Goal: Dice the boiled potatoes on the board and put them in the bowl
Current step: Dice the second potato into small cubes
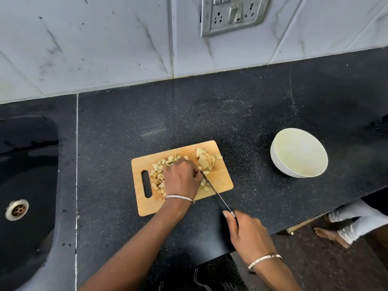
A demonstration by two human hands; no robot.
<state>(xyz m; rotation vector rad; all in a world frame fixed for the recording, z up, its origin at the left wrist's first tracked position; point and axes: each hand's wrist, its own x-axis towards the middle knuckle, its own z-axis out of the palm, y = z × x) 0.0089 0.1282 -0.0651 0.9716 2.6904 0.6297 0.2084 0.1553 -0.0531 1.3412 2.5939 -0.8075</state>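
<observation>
While the cutting goes on, left hand [181, 178]: knuckles up on the board [147, 204], fingers bent down beside the blade, likely steadying a piece; what this grip pinches is hidden.
Right hand [249, 234]: grip wrapped round the knife [216, 192] handle off the board's near edge; blade slants in to the left fingers.
Diced potato [158, 175]: heaped left of and under the left hand.
Sliced potato [206, 160]: far right corner of the board, just beyond both grips, waiting.
Bowl [279, 164]: well to the right on the table [231, 114], no dice in it yet.

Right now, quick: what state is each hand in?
Left hand: fingers curled over pale diced potato pieces on the wooden cutting board; grip hidden, cannot tell.
Right hand: closed, gripping the thin steel knife.
</observation>
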